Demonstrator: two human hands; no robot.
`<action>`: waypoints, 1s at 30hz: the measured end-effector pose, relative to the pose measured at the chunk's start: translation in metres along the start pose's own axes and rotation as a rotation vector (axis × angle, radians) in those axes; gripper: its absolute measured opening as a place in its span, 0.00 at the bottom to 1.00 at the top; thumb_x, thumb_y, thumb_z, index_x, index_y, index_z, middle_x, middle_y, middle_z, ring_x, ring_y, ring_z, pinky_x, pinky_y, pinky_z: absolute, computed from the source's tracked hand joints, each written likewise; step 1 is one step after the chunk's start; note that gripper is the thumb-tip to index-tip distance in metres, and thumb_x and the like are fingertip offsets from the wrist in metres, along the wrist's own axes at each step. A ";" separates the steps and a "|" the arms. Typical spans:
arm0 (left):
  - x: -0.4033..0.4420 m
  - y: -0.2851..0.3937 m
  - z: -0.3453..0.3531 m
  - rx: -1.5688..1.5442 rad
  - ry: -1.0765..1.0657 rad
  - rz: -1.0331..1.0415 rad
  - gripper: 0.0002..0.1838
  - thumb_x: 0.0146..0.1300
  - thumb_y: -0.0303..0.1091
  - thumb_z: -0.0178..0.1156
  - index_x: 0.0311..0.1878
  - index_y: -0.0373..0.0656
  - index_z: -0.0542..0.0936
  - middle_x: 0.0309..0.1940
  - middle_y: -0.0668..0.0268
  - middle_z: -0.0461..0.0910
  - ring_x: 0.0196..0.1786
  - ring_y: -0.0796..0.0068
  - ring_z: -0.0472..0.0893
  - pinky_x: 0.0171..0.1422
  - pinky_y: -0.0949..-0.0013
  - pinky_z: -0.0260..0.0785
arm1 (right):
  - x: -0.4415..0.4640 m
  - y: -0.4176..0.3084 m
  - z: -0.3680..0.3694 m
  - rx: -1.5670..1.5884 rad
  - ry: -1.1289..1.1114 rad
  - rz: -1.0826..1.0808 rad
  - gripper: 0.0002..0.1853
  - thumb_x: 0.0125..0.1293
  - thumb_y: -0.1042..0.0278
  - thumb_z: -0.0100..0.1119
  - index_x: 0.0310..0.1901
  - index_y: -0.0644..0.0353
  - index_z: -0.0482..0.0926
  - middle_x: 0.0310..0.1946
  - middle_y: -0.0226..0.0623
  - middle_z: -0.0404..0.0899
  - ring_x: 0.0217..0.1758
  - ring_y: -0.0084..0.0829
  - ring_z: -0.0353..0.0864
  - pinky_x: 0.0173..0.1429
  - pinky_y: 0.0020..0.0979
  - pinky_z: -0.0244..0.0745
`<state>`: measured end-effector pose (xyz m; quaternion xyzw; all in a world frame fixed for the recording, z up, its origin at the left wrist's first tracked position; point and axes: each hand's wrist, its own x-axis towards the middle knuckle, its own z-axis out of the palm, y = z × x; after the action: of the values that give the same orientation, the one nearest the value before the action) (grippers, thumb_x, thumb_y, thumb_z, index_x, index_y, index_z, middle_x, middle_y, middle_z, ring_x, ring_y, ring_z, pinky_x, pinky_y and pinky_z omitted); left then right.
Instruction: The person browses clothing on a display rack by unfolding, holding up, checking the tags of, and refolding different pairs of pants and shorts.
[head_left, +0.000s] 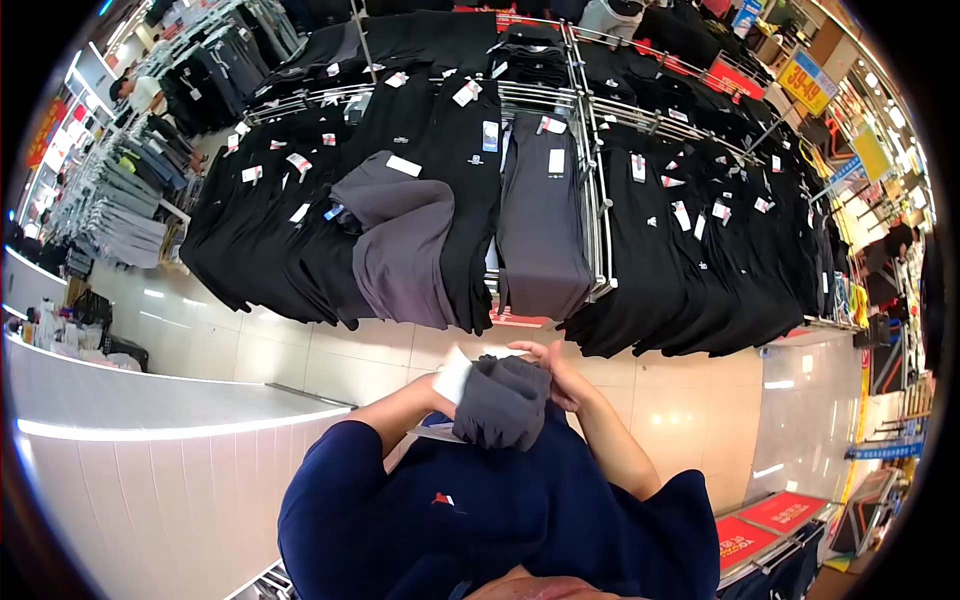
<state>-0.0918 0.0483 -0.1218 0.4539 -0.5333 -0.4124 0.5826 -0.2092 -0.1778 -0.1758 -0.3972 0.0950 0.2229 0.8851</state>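
Note:
In front of my chest is a bunched dark grey garment [506, 402] with a gathered edge. My left hand [443, 396] grips its left side, fingers partly hidden behind a white tag [453, 375] and the cloth. At the right side my right hand [563, 378] touches or nearly touches the cloth, its fingers stretched out and apart. Beyond my hands, grey trousers [405, 235] lie folded over black trousers [462, 200] on a rack. Another grey pair [545, 215] hangs flat to their right.
Metal rails [597, 200] divide the display, with more tagged black trousers [690, 250] on the right. A white panel [170, 500] stands to my left. Red signs [785, 510] top a lower rack at right. A person [145, 92] is at the far left.

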 end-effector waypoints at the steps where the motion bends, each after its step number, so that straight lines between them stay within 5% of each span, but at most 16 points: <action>1: -0.003 -0.009 0.004 0.018 -0.068 -0.060 0.22 0.67 0.32 0.63 0.63 0.39 0.75 0.62 0.59 0.76 0.61 0.70 0.77 0.67 0.67 0.68 | -0.004 0.002 0.000 -0.001 -0.012 0.004 0.47 0.65 0.24 0.43 0.72 0.58 0.59 0.58 0.41 0.76 0.60 0.29 0.79 0.58 0.34 0.79; 3: -0.010 -0.036 0.009 0.051 -0.202 -0.179 0.22 0.67 0.31 0.63 0.63 0.38 0.76 0.60 0.59 0.77 0.60 0.69 0.78 0.66 0.68 0.69 | -0.009 0.003 0.003 -0.179 0.062 0.005 0.35 0.72 0.40 0.53 0.69 0.58 0.65 0.50 0.33 0.79 0.51 0.21 0.80 0.54 0.27 0.78; 4: -0.016 -0.052 0.009 0.069 -0.268 -0.240 0.22 0.66 0.31 0.63 0.62 0.38 0.76 0.59 0.59 0.78 0.59 0.69 0.78 0.66 0.68 0.69 | 0.000 0.015 -0.009 -0.099 0.217 -0.007 0.22 0.73 0.60 0.58 0.65 0.58 0.72 0.44 0.26 0.78 0.44 0.17 0.78 0.50 0.18 0.75; 5: -0.024 -0.070 0.009 0.083 -0.332 -0.301 0.21 0.66 0.30 0.63 0.62 0.38 0.76 0.58 0.59 0.79 0.58 0.69 0.79 0.65 0.69 0.70 | 0.005 0.019 -0.020 -0.102 0.204 -0.003 0.22 0.73 0.60 0.58 0.65 0.58 0.72 0.44 0.26 0.78 0.44 0.17 0.78 0.50 0.18 0.75; 6: -0.029 -0.075 0.014 -0.007 -0.211 -0.372 0.28 0.52 0.40 0.72 0.55 0.36 0.80 0.52 0.53 0.83 0.52 0.60 0.81 0.60 0.63 0.71 | 0.006 0.016 -0.025 -0.379 0.247 -0.142 0.20 0.72 0.66 0.57 0.63 0.58 0.74 0.45 0.26 0.78 0.46 0.18 0.78 0.51 0.18 0.73; 11: -0.011 -0.012 0.010 0.161 -0.259 -0.337 0.30 0.54 0.42 0.72 0.58 0.37 0.79 0.52 0.56 0.83 0.50 0.62 0.82 0.57 0.64 0.73 | -0.013 -0.006 -0.004 -0.802 0.076 -0.345 0.16 0.66 0.82 0.53 0.54 0.61 0.79 0.57 0.32 0.76 0.62 0.24 0.73 0.65 0.23 0.64; 12: -0.005 0.011 0.015 0.206 -0.253 -0.313 0.29 0.54 0.42 0.71 0.58 0.37 0.79 0.52 0.56 0.83 0.50 0.63 0.81 0.57 0.65 0.73 | -0.004 0.005 -0.019 -0.935 -0.079 -0.464 0.26 0.58 0.86 0.47 0.57 0.56 0.78 0.45 0.32 0.78 0.47 0.23 0.76 0.55 0.29 0.71; 13: -0.002 0.029 0.017 0.244 -0.241 -0.307 0.29 0.55 0.42 0.71 0.58 0.37 0.78 0.52 0.57 0.83 0.50 0.64 0.81 0.56 0.65 0.73 | 0.000 0.014 -0.031 -0.935 -0.089 -0.466 0.26 0.58 0.86 0.47 0.57 0.56 0.78 0.45 0.32 0.78 0.47 0.23 0.76 0.55 0.29 0.71; 15: -0.002 0.048 0.014 0.261 -0.191 -0.363 0.28 0.56 0.41 0.70 0.58 0.37 0.78 0.53 0.58 0.83 0.50 0.65 0.81 0.56 0.66 0.73 | 0.003 0.025 -0.048 -0.718 -0.027 0.068 0.21 0.59 0.85 0.50 0.54 0.58 0.79 0.39 0.31 0.81 0.41 0.23 0.79 0.49 0.28 0.74; 18: -0.017 0.045 -0.023 0.014 0.041 -0.681 0.27 0.58 0.41 0.69 0.58 0.38 0.78 0.53 0.60 0.83 0.50 0.68 0.81 0.55 0.67 0.74 | -0.029 -0.029 0.004 -0.716 0.200 -0.282 0.05 0.63 0.80 0.59 0.40 0.68 0.81 0.28 0.28 0.79 0.32 0.16 0.76 0.37 0.22 0.71; 20: -0.055 -0.052 -0.059 -0.909 0.447 -0.741 0.20 0.66 0.36 0.65 0.59 0.37 0.78 0.53 0.64 0.82 0.53 0.76 0.80 0.58 0.68 0.74 | -0.068 -0.071 0.026 -0.768 0.248 -0.331 0.03 0.62 0.79 0.61 0.37 0.69 0.81 0.30 0.29 0.80 0.34 0.17 0.77 0.39 0.22 0.71; 21: -0.062 -0.070 -0.076 -0.308 0.317 -0.513 0.18 0.67 0.35 0.64 0.57 0.37 0.80 0.52 0.65 0.83 0.52 0.75 0.81 0.59 0.70 0.73 | -0.087 -0.087 0.044 -0.773 0.257 -0.332 0.03 0.62 0.78 0.62 0.35 0.69 0.81 0.30 0.30 0.81 0.35 0.18 0.77 0.39 0.23 0.71; 24: -0.117 -0.177 -0.099 0.201 1.101 -0.683 0.12 0.69 0.27 0.55 0.53 0.40 0.78 0.46 0.66 0.82 0.46 0.76 0.80 0.54 0.72 0.72 | -0.089 -0.094 0.103 -1.053 0.338 -0.509 0.05 0.60 0.76 0.66 0.31 0.68 0.79 0.22 0.38 0.75 0.25 0.33 0.75 0.31 0.31 0.68; 25: -0.108 -0.160 -0.094 -0.103 1.163 -0.602 0.11 0.70 0.29 0.54 0.54 0.44 0.76 0.43 0.66 0.81 0.43 0.76 0.80 0.54 0.68 0.74 | -0.085 -0.098 0.111 -1.214 0.303 -0.553 0.06 0.59 0.75 0.66 0.31 0.67 0.78 0.22 0.41 0.75 0.24 0.39 0.74 0.31 0.33 0.68; 27: -0.077 -0.126 -0.073 -0.487 1.116 -0.379 0.12 0.72 0.34 0.53 0.55 0.45 0.74 0.44 0.66 0.81 0.43 0.77 0.80 0.53 0.68 0.75 | -0.075 -0.103 0.119 -1.338 0.219 -0.606 0.07 0.58 0.74 0.67 0.29 0.64 0.77 0.23 0.43 0.75 0.26 0.46 0.76 0.30 0.37 0.70; 30: -0.018 -0.062 -0.033 -0.352 0.656 -0.506 0.18 0.75 0.43 0.51 0.60 0.44 0.71 0.46 0.64 0.80 0.48 0.73 0.82 0.55 0.68 0.75 | -0.071 -0.105 0.121 -1.449 0.229 -0.593 0.07 0.57 0.74 0.68 0.30 0.63 0.77 0.22 0.41 0.74 0.26 0.44 0.76 0.30 0.38 0.70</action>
<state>-0.0599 0.0539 -0.1867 0.5707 -0.1142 -0.4605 0.6702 -0.2232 -0.1720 -0.0016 -0.9040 -0.0933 -0.0584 0.4131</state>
